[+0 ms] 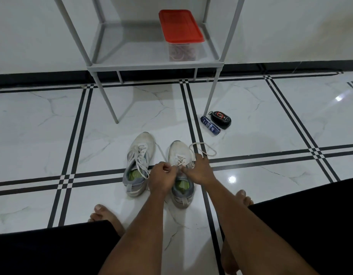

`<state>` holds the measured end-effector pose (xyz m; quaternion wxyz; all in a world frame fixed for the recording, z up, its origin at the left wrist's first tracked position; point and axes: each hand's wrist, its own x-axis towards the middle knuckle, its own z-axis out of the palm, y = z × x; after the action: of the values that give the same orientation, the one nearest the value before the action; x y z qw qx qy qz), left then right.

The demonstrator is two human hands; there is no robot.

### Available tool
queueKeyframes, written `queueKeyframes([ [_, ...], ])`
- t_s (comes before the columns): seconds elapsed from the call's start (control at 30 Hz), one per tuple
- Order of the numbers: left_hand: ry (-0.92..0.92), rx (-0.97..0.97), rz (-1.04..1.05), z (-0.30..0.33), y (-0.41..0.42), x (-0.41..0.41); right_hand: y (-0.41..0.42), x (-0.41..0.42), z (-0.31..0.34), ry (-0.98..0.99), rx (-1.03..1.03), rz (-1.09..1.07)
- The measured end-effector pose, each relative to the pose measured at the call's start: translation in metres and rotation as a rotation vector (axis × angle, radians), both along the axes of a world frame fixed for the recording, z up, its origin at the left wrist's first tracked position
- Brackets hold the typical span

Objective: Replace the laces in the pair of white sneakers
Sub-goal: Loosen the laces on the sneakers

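White sneakers: lace coming out of the right shoe, snag risk at the eyelets

White sneakers on the tiled floor [42, 120], side by side, toes pointing away, just ahead of bare feet. Left sneaker [139, 163]: fully laced, loose ends trailing, untouched. Left hand [160, 176]: fingers curled, pinching what looks like lace at the tongue of the right sneaker [180, 171]. Right hand [200, 171]: thumb and fingers closed on the same lacing, other fingers resting on the shoe's outer side. Freed lace loop [203, 148] lying on the floor past the toe, to the right.

Likely trouble: pulling hard with both hands on an unweighted shoe could drag or tip it; an aglet catching in an eyelet could fray. Loose loop could tangle with the other shoe's trailing ends.

Further right: blue tube [210, 126] and black shoe-polish bottle [220, 119] touching each other beside the rack leg. On the grey rack [153, 66] behind: red-lidded container [180, 26], contents unclear, possibly replacement laces.
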<state>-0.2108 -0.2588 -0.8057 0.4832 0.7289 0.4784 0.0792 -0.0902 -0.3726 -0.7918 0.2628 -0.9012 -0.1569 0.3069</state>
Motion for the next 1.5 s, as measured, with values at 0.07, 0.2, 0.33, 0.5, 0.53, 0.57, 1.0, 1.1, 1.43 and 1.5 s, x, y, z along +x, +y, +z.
queueKeyframes([
  [0.07, 0.024, 0.084, -0.096, 0.004, 0.000, 0.004, -0.003, -0.005, -0.004, -0.041, -0.004, 0.011],
  [0.2, 0.013, 0.122, -0.083, 0.001, -0.004, 0.006, -0.002, 0.002, 0.005, -0.104, 0.043, 0.047],
  [0.33, -0.007, 0.055, -0.012, -0.011, -0.003, 0.004, 0.001, -0.004, 0.003, -0.213, -0.010, 0.265],
  [0.5, 0.034, 0.021, 0.034, -0.017, -0.002, 0.001, 0.010, -0.009, 0.002, -0.464, -0.122, 0.484],
  [0.53, 0.030, 0.016, 0.036, -0.018, -0.003, 0.000, 0.010, -0.008, 0.000, -0.504, -0.120, 0.488],
  [0.57, 0.026, 0.007, 0.040, -0.018, -0.004, -0.001, 0.009, -0.007, -0.002, -0.543, -0.096, 0.457],
  [1.0, 0.031, -0.051, 0.110, -0.019, -0.002, -0.003, 0.012, -0.015, -0.009, -0.512, -0.129, 0.436],
  [1.1, 0.034, -0.039, 0.106, -0.019, -0.001, -0.005, 0.013, -0.008, -0.011, -0.508, -0.025, 0.425],
  [1.43, 0.041, -0.052, 0.127, -0.016, -0.003, -0.005, 0.014, 0.009, 0.009, -0.513, 0.157, 0.049],
  [1.5, 0.054, -0.033, 0.122, -0.014, -0.004, -0.003, 0.011, -0.011, -0.006, -0.458, -0.009, 0.299],
])
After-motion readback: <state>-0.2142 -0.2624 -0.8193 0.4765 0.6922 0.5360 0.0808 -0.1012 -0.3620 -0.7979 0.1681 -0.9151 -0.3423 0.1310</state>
